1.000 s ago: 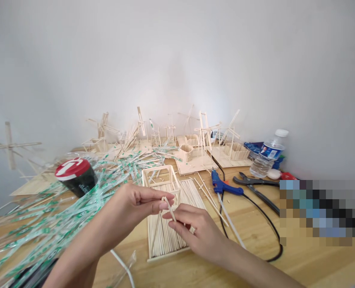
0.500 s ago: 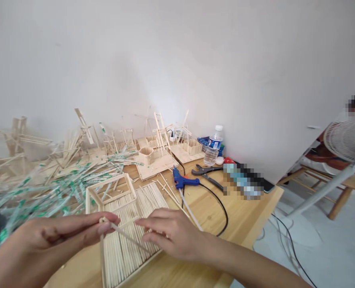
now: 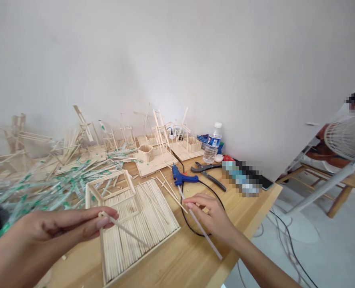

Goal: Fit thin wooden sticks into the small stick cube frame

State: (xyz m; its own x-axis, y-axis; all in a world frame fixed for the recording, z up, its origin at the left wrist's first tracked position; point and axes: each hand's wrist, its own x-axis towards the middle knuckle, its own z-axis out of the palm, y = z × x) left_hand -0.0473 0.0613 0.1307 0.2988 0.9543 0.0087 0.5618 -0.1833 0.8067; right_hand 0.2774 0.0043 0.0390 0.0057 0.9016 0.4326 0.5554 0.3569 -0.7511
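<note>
My left hand (image 3: 75, 228) pinches a thin wooden stick (image 3: 126, 231) between thumb and fingers. The stick slants down to the right over a panel of wooden sticks (image 3: 162, 204) laid side by side. A small open frame of sticks (image 3: 111, 182) stands on the panel's far left part. To the right, my right hand (image 3: 209, 212) has its thumb and fingertips closed at a translucent glue stick (image 3: 209, 240). That glue stick runs out of the back of a blue glue gun (image 3: 183, 177) lying on the table.
Behind are stick models on boards (image 3: 156, 162) and, at left, a heap of green-marked plastic wrappers (image 3: 60, 184). Pliers (image 3: 209, 176), a water bottle (image 3: 212, 144) and a phone (image 3: 266, 183) lie or stand at right. A black cord (image 3: 218, 192) loops behind my right hand. A fan (image 3: 345, 136) stands beyond the table.
My right hand has moved right, from above the stick panel to the glue stick behind the glue gun. My left hand keeps its pinch on the wooden stick, almost in place.
</note>
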